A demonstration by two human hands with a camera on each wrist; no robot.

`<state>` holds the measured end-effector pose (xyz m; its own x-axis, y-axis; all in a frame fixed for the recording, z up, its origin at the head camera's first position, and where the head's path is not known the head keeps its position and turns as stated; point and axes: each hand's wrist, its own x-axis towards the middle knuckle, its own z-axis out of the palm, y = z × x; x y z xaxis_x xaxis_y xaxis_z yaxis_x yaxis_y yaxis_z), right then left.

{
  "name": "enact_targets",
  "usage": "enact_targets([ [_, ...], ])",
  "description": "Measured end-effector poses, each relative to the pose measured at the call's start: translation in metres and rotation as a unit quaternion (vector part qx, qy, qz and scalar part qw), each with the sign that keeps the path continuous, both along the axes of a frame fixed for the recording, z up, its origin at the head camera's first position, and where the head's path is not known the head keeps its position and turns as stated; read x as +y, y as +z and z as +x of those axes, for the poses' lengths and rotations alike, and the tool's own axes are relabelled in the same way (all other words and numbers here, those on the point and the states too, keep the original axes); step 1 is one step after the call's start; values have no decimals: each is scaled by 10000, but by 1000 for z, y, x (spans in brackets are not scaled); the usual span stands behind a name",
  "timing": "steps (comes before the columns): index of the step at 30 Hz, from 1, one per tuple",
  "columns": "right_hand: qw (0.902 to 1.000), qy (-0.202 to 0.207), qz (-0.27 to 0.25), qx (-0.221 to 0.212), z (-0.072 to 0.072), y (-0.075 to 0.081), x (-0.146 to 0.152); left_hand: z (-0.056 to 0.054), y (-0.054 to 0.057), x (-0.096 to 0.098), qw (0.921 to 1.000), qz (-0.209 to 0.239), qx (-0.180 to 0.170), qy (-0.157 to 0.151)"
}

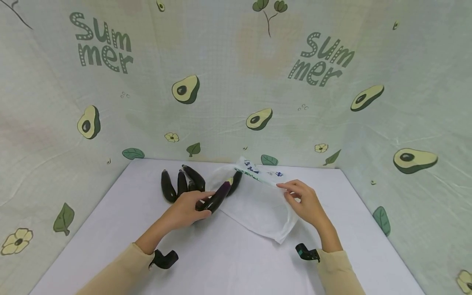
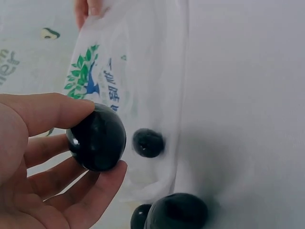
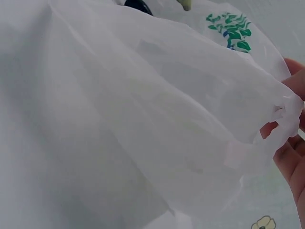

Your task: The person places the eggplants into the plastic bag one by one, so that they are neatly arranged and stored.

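Note:
My left hand [image 1: 188, 209] grips a dark purple eggplant [image 1: 218, 198] between thumb and fingers, its stem end tilted up over the left side of a white plastic bag [image 1: 258, 213]. In the left wrist view the held eggplant [image 2: 101, 140] shows its rounded, glossy end. A second eggplant [image 1: 234, 183] lies just behind it at the bag; its round end [image 2: 148, 143] shows against the plastic. My right hand [image 1: 304, 203] pinches the bag's upper right edge and holds it spread. The right wrist view has the bag [image 3: 143, 124] stretched toward the fingers [image 3: 296, 83].
Several more eggplants [image 1: 168, 186] lie grouped at the back left of the white table [image 1: 236, 266], beside the left hand. A patterned cloth [image 1: 221, 135] with avocados and leaves hangs behind and along the sides. Black wrist cameras [image 1: 165, 259] sit at both sleeves.

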<state>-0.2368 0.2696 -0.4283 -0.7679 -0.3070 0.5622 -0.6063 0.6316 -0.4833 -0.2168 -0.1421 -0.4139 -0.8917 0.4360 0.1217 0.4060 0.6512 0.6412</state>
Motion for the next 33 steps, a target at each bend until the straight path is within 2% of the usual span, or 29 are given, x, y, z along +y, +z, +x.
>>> enact_targets([
  [3, 9999, 103, 11, 7, 0, 1, 1, -3, -5, 7, 9999, 79, -90, 1],
  [9, 9999, 34, 110, 44, -1, 1, 2, -13, -14, 25, 9993, 170, -318, 75],
  [15, 9998, -113, 113, 84, 0, 2, 0, -28, -23, 43, 9991, 62, -357, 216],
  [22, 9998, -82, 58, 168, -1, -1, -1, -44, -32, 62, 9987, 44, -473, 195],
  [28, 9998, -42, 45, 202, -2, -3, -1, -52, -37, 73, 9978, -18, -540, 374],
  [33, 9998, -51, 75, 192, -2, -1, -1, -58, -36, 80, 9983, 77, -423, 382],
])
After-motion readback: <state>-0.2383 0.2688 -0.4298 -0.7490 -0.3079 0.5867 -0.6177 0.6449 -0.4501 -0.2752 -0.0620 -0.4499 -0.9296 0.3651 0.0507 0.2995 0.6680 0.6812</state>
